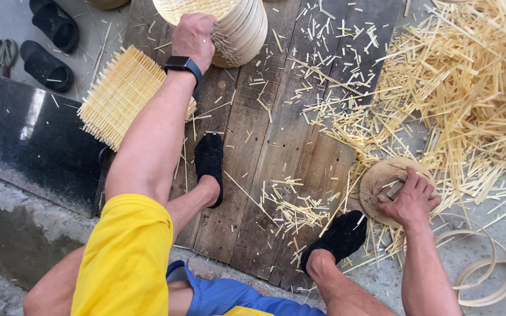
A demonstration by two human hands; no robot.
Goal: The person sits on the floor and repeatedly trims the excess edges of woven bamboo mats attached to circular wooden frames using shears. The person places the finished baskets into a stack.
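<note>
1. We see the left hand (193, 36) at about 11 o'clock, fist closed and gripping the rim of a round woven bamboo basket (238, 29) that lies on its side at 12 o'clock.
2. A black wristwatch (183, 64) sits on that wrist.
3. We see the right hand (408, 198) at about 4 o'clock, fingers curled and pressed onto a round wooden block (382, 181), which rests among loose strips.
4. A flat woven bamboo mat (118, 96) lies at 10 o'clock, just beside the left forearm.
5. Both feet in black shoes stand on the wooden plank floor (265, 158), strewn with offcuts.
6. A big heap of bamboo strips (469, 88) fills 2 o'clock.
7. Coiled bamboo bands (487, 275) lie at 5 o'clock.
8. Black sandals (48, 44) and scissors (6, 52) lie at 10 o'clock.
</note>
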